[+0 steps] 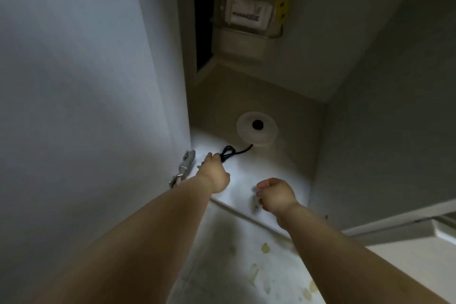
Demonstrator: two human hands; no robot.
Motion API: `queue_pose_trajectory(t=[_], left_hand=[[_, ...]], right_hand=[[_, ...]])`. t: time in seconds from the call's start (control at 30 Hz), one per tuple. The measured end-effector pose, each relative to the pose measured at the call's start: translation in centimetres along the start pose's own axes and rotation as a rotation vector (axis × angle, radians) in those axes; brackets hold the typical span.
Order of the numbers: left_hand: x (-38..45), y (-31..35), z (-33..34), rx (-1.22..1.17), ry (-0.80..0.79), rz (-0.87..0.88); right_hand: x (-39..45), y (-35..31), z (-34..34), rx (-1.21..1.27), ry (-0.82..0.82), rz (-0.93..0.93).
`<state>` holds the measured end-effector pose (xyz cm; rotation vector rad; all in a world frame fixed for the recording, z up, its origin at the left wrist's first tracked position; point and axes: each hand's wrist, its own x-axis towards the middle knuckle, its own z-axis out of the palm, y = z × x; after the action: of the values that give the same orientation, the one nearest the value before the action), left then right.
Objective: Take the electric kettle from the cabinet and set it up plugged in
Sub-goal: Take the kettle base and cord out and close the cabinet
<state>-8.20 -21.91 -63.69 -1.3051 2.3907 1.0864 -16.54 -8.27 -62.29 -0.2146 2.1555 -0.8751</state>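
Note:
A round white kettle base (256, 128) with a dark centre connector lies on the floor of the open cabinet (283, 163), towards the back. Its black cord (234, 152) runs forward from the base to my left hand (214, 173), which reaches into the cabinet and grips the looped end of the cord. My right hand (276, 196) hovers at the cabinet's front edge, curled into a loose fist with nothing seen in it. No kettle jug is in view.
The white cabinet door (86, 81) stands open on the left, with a metal hinge (183, 166) beside my left wrist. A gas meter (249, 17) hangs at the back of the cabinet. Stained pale floor (246, 266) lies below the cabinet.

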Motion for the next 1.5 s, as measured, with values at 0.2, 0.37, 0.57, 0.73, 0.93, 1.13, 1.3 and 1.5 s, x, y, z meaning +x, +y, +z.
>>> queue_pose_trajectory(t=[0.2, 0.37, 0.57, 0.73, 0.93, 1.13, 1.3, 1.5], left_hand=[[2.5, 0.4, 1.4, -0.024, -0.025, -0.058], [1.0, -0.2, 1.6, 0.134, -0.087, -0.170], [-1.4, -2.5, 1.4, 0.104, 0.032, -0.194], [-3.7, -3.6, 1.1, -0.147, 0.017, -0.200], [-6.1, -2.8, -1.2, -0.211, 0.021, -0.168], [-16.4, 1.2, -7.1, -0.154, -0.028, -0.241], [-26.7, 5.4, -16.3, -0.025, -0.076, -0.274], [-38.6, 12.9, -29.7, 0.157, -0.138, -0.235]], right_hand=[[1.9, 1.4, -1.3, -0.010, 0.019, 0.029], [2.6, 0.7, -1.8, -0.066, 0.020, 0.014], [3.1, 0.4, -1.7, 0.197, 0.073, 0.188], [2.7, 0.9, -1.0, 0.491, 0.099, 0.280], [0.2, -2.0, -2.0, 0.595, 0.126, 0.208], [-9.0, -7.3, -6.4, 0.386, 0.108, 0.301], [-20.3, -13.4, -10.4, 0.274, 0.059, 0.269], [-35.1, -22.8, -15.9, 0.221, 0.073, 0.422]])
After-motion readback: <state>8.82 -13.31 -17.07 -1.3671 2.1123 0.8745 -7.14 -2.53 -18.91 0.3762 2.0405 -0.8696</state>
